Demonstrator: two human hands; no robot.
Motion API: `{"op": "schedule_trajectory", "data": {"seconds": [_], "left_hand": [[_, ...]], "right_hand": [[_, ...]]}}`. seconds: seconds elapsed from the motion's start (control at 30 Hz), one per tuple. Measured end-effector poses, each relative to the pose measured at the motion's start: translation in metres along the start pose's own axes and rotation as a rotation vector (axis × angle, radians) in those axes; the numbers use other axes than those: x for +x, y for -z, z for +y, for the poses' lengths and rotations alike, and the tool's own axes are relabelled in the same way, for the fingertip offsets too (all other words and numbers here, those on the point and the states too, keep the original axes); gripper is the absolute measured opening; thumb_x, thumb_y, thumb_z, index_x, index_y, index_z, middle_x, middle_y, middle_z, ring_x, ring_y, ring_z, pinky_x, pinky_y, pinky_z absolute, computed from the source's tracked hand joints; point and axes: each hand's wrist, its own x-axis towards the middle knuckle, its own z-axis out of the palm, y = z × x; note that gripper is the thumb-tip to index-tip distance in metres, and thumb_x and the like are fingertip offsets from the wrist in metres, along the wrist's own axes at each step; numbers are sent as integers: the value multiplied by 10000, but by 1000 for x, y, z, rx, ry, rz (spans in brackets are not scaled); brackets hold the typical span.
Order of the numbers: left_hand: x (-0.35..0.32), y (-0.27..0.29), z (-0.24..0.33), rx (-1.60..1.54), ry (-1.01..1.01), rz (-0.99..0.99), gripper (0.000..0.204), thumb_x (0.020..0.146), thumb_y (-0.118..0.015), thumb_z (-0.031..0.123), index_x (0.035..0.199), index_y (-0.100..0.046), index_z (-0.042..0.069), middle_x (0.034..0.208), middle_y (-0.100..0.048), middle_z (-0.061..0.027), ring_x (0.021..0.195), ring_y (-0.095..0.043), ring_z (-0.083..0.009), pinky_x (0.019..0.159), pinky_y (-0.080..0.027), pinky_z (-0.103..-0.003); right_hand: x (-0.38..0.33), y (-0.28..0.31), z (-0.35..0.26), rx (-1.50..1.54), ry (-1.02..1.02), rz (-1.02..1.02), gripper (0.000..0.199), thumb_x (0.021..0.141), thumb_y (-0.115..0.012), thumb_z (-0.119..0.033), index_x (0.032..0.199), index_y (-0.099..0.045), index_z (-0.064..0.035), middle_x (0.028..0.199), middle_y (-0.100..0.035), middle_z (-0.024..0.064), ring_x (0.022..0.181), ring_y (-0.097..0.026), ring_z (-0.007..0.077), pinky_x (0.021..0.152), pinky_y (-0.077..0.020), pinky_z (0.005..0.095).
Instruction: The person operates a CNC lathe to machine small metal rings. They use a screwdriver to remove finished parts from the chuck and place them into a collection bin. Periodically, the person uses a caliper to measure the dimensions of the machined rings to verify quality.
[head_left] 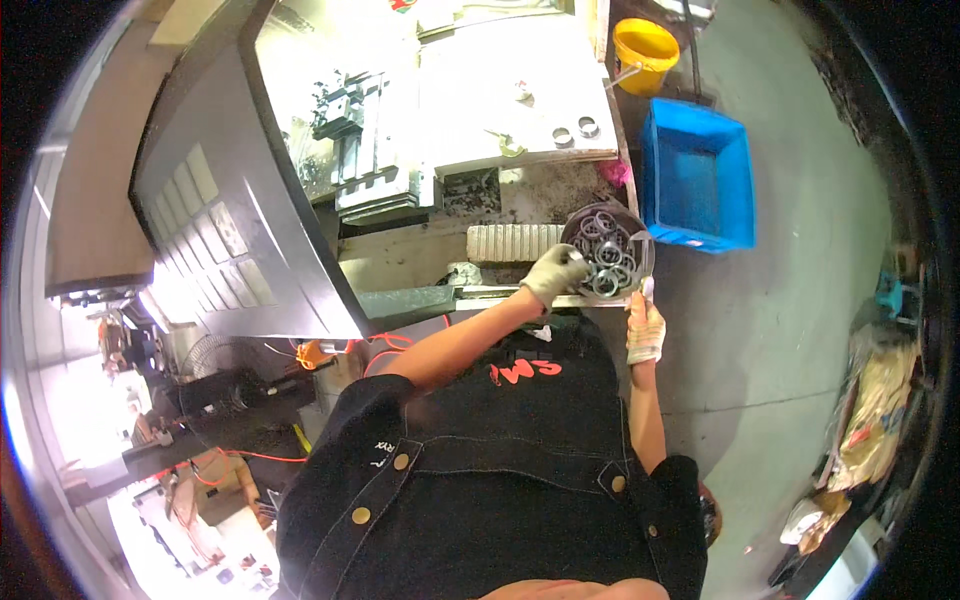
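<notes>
Metal rings (606, 250) are heaped in a round dark tray (574, 228), attended by two gloved hands.

The tray is set at the machine's front ledge (480, 293), just left of a blue plastic crate (697, 185) on the floor. The left hand (553, 273) is laid against the tray's near-left rim, its fingers curled among the rings; whether one is gripped cannot be told. The right hand (646, 328) is closed on a small pale object (648, 290), held just below the tray. A yellow bucket (645, 50) is seen beyond the crate, and two loose rings (575, 130) are left on the pale machine top.
</notes>
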Motion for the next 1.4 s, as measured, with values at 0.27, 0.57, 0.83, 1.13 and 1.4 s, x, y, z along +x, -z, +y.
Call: {"op": "schedule_trajectory", "data": {"seconds": [0.27,0.57,0.83,1.13,1.4], "left_hand": [[44,-18,21,1227,-420,-236,338,625,-623,187,944,-602,77,811,-628,-168,795,-605,-353,687,-498,-414],[47,-9,1,1310,-469,-152,304,685,-651,234,928,-594,61,861,-613,-142,804,-612,-297,678,-491,-404],[-56,83,-54,586,-616,370,334,762,-596,191,1056,-553,37,1016,-577,-162,940,-555,-305,827,-440,-362],[-205,175,-157,-61,-276,1114,294,779,-628,81,1059,-568,15,936,-609,-75,839,-570,-123,752,-457,-254],[-245,295,-140,224,-265,1581,630,783,-650,274,1254,-360,-28,1200,-448,-153,1073,-472,-238,863,-423,-332]], "right_hand": [[26,6,-67,-611,278,-108,431,755,-592,-441,754,-594,-9,707,-594,200,639,-574,321,636,-444,355],[83,-33,-100,-725,386,-286,480,761,-531,-490,804,-588,-15,818,-596,230,801,-553,400,714,-419,424],[164,-128,-190,191,-29,-444,174,823,-542,-263,751,-493,-111,520,-399,-29,342,-338,68,302,-265,223],[256,-197,-190,260,-50,-570,158,874,-469,-214,833,-517,-69,528,-465,46,394,-428,152,372,-374,298],[219,-203,-173,-555,655,-318,371,870,-434,-207,1206,-418,-49,920,-589,139,798,-570,249,679,-461,342]]}}
